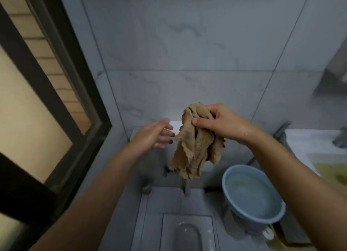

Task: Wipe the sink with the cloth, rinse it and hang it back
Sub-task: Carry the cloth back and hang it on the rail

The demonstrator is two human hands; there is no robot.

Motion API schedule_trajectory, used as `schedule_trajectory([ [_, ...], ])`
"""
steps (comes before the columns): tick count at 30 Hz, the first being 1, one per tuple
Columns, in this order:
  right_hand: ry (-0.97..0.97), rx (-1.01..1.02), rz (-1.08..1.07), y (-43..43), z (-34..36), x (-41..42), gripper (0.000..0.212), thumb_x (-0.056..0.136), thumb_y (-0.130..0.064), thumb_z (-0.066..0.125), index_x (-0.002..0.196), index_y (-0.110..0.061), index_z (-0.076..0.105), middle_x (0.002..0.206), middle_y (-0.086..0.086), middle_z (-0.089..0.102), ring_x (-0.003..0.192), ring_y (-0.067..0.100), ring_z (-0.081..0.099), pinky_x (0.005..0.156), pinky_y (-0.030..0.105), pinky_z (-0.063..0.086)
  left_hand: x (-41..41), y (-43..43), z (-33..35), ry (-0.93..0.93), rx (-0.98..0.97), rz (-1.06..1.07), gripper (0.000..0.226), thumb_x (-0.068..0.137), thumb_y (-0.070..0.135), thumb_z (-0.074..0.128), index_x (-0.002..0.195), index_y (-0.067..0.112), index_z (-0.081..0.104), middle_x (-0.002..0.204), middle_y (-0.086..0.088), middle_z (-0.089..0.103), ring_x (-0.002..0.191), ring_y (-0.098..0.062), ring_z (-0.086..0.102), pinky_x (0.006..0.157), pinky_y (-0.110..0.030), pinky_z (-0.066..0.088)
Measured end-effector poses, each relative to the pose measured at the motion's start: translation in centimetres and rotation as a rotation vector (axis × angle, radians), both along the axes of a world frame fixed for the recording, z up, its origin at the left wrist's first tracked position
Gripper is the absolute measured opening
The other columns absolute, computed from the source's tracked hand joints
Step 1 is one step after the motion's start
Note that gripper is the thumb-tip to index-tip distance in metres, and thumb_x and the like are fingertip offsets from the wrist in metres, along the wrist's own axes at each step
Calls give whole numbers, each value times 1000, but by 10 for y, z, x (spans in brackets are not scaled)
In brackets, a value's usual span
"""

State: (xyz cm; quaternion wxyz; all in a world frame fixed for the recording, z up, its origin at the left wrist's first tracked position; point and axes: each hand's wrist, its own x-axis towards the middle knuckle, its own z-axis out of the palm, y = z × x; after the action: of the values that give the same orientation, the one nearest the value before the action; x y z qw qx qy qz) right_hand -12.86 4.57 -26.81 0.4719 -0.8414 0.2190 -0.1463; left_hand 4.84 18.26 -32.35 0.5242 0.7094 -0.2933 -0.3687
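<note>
While the right hand (pixel 219 125) pinches the tan cloth (pixel 195 143) by its top edge, the left hand (pixel 154 135) hovers just beside it, fingers straight and holding nothing. The cloth hangs crumpled and limp in front of the grey tiled wall (pixel 187 44). Below, to the right, stands a blue basin (pixel 253 194) of water.

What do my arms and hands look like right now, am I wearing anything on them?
Both arms are bare: no sleeves, gloves, watch or bracelet show. The left hand and right hand carry no visible rings. A few water drops sit on the right wrist.
</note>
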Motion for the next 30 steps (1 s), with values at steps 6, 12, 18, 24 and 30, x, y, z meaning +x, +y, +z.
schedule_trajectory([
  [6,-179,-138,55,-12,145,7,14,92,-25,69,98,-14,74,88,0,78,82,12,74,68,21,57,-5,-29,159,-98,-353,-255,47,88,47,71,122,15,70,113,-8,77,107,-23,74,93,-38,58],
  [12,-139,-293,51,-39,238,-12,15,91,-33,68,105,-30,72,97,-3,74,88,9,71,78,26,55,2,-29,262,-367,-489,6,5,94,16,68,92,17,73,67,8,72,62,-7,68,52,-18,50],
  [18,-38,-363,62,-63,265,-38,19,89,-36,70,103,-25,74,97,-2,76,91,11,71,82,26,52,3,-20,305,-542,-425,8,16,93,24,69,105,15,76,92,-1,77,83,-13,71,64,-20,51],
  [24,22,-395,94,-80,258,-60,20,93,-40,65,88,-21,68,79,-5,67,65,3,63,56,16,48,10,-7,325,-666,-295,-77,19,89,35,74,98,19,78,92,-4,77,86,-17,72,71,-27,54],
  [30,-72,-495,43,-99,252,-60,16,92,-34,66,89,-18,69,86,3,70,82,17,67,73,32,54,25,-16,335,-746,-238,-55,20,91,33,72,94,14,77,77,-2,72,71,-12,66,60,-24,48],
])
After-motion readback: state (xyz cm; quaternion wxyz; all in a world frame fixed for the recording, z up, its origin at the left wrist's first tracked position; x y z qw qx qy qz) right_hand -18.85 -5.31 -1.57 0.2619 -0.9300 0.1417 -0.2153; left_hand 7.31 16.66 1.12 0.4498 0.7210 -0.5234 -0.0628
